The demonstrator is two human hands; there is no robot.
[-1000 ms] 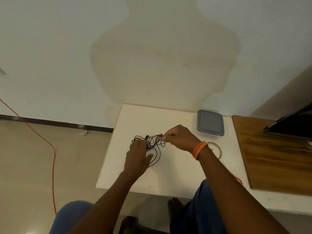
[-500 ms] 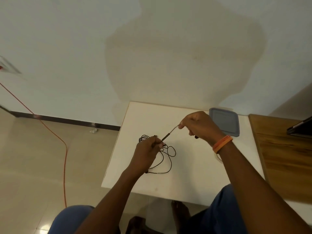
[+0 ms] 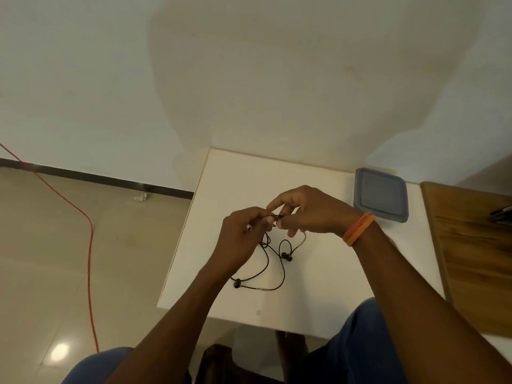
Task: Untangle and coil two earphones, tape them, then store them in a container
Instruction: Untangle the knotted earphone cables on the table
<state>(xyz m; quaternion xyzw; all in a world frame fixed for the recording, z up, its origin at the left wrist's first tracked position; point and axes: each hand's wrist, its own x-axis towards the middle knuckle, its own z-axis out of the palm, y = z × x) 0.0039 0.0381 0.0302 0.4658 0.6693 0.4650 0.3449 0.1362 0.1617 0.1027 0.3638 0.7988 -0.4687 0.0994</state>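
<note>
Black earphone cords hang in a loose tangle over the small white table, with loops and a black earbud trailing down to its surface. My left hand grips a bunch of the cord at the top of the tangle. My right hand, with an orange wristband, pinches the cord just to the right of the left hand, the fingertips nearly touching. A grey lidded container lies at the table's back right corner.
A wooden desk top adjoins the table on the right, with a dark object at its far edge. An orange cable runs across the tiled floor on the left. The wall stands right behind the table.
My right hand has come back left and down from its stretched-out pull. Both hands now meet over the tangle, and the cord loops hang lower on the table.
</note>
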